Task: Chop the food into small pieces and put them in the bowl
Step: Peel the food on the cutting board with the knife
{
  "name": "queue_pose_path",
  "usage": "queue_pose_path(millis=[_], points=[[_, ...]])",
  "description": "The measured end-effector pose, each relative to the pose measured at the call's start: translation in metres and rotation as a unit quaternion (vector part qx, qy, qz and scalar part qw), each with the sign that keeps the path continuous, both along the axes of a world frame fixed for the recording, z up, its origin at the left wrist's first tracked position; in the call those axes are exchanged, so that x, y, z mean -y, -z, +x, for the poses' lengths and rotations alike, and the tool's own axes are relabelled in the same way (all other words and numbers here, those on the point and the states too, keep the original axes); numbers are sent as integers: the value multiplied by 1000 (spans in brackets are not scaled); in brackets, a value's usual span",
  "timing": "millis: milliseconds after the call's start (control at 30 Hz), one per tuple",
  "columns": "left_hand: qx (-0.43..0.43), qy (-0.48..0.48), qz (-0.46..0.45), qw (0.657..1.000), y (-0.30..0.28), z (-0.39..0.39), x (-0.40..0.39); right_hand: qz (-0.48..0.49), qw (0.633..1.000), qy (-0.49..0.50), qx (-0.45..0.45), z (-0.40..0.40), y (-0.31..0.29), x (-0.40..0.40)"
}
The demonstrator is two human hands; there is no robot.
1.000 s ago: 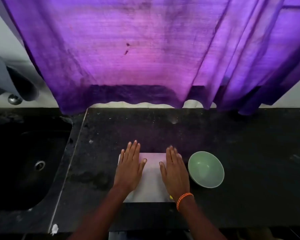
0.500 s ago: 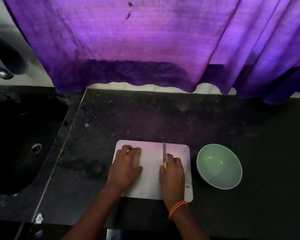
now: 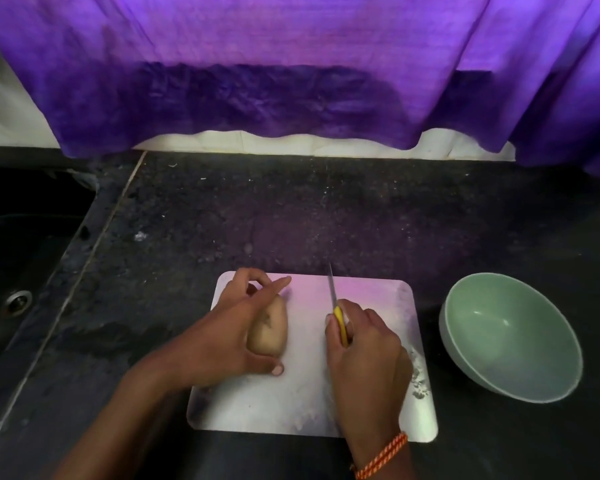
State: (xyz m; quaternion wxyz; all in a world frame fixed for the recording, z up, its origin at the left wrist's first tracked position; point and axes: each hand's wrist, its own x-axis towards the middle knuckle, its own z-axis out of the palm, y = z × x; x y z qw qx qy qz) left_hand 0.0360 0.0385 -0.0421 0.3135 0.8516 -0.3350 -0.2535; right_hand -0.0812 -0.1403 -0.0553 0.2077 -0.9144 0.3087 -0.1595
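Left hand (image 3: 229, 336) now uncovers potato (image 3: 269, 329), long axis pointing away, fingers cupping it, right hand (image 3: 364, 344) gripping knife (image 3: 336, 311)

A tan-brown potato (image 3: 269, 329) lies on a white cutting board (image 3: 312, 407) washed pink-violet at its far edge. The knife (image 3: 336, 311) has a yellow handle and silver blade. The bowl (image 3: 510, 337) is pale green, the counter (image 3: 291, 216) speckled black, the curtain (image 3: 291, 64) purple, the wrist thread (image 3: 381, 457) orange-and-white striped.
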Motion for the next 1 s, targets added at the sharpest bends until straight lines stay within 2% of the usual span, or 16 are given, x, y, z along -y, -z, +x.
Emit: queue_pose_path(millis=[333, 500, 567, 767, 1000], points=[[114, 0, -74, 991, 13, 8, 19, 1, 999, -37, -27, -6, -4, 4], [124, 15, -65, 990, 13, 14, 13, -20, 998, -55, -37, -8, -2, 3], [103, 7, -65, 992, 12, 15, 10, -18, 997, -59, -37, -11, -3, 2], [91, -7, -96, 991, 11, 11, 12, 3, 997, -58, 45, -20, -9, -3], [90, -30, -160, 983, 25, -5, 5, -28, 993, -85, 76, -39, -9, -15]])
